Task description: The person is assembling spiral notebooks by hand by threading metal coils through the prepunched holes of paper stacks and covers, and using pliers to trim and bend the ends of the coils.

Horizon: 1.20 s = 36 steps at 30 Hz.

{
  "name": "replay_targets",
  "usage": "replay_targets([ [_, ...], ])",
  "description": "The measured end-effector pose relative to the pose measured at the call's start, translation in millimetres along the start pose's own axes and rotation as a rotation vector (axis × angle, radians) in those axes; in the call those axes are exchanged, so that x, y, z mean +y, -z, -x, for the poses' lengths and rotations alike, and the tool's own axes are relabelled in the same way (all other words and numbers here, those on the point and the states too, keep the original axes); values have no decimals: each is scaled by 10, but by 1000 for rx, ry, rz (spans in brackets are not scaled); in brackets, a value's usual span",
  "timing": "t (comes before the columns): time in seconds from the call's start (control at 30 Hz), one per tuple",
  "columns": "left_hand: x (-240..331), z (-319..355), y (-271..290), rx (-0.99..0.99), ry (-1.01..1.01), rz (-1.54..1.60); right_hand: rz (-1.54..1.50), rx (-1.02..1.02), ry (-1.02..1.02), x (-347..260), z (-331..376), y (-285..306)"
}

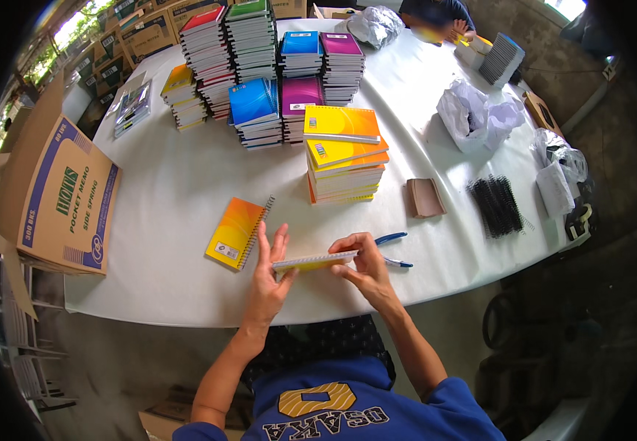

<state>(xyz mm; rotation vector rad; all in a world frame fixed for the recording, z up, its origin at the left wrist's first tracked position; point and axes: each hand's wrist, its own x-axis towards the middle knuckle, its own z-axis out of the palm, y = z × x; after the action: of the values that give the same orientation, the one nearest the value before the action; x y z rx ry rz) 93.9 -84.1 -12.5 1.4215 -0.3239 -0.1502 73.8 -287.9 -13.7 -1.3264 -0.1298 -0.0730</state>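
A small yellow notebook (314, 263) is held edge-up above the near part of the table, with a row of holes or coil along its upper edge; which one I cannot tell. My left hand (267, 275) grips its left end, thumb in front and the other fingers stretched up behind. At the right end, my right hand (366, 270) pinches it between thumb and fingers. Close to my left hand lies an orange-yellow notebook (235, 232) with a dark spiral along its right side. Two blue handles (391, 238) of a tool stick out beside my right hand, which hides the rest.
Ahead stands a stack of yellow-orange notebooks (345, 165); blue notebooks (253, 101) and other coloured stacks rise behind it. Black spiral coils (496, 207) and a brown block (425, 198) lie right. A cardboard box (68, 195) is left, plastic bags (476, 117) far right. Another person (443, 15) sits across.
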Motion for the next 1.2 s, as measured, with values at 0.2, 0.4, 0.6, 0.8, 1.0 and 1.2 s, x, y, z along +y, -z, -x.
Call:
replay_targets([
  [0.2, -119, 123, 62, 59, -96, -68, 121, 12, 58, 321, 84, -188],
  [0.4, 582, -69, -311, -31, -422, -1098, 153, -25, -79, 359, 102, -113],
  [0.6, 193, -251, -346, -183, -552, -1445, 812, -105, 295, -254, -56, 403],
  [0.8, 278, -282, -405, -326, -544, -1338, 1868, 874, 128, -628, -559, 2632],
  [1.0, 257, -293, -378, -305, -529, -1322, 2206, 605, 161, -489, -521, 3204],
  [1.2, 238, -318, -378, -288, -496, -1328, 2096, 548, 221, -755, -495, 3195],
])
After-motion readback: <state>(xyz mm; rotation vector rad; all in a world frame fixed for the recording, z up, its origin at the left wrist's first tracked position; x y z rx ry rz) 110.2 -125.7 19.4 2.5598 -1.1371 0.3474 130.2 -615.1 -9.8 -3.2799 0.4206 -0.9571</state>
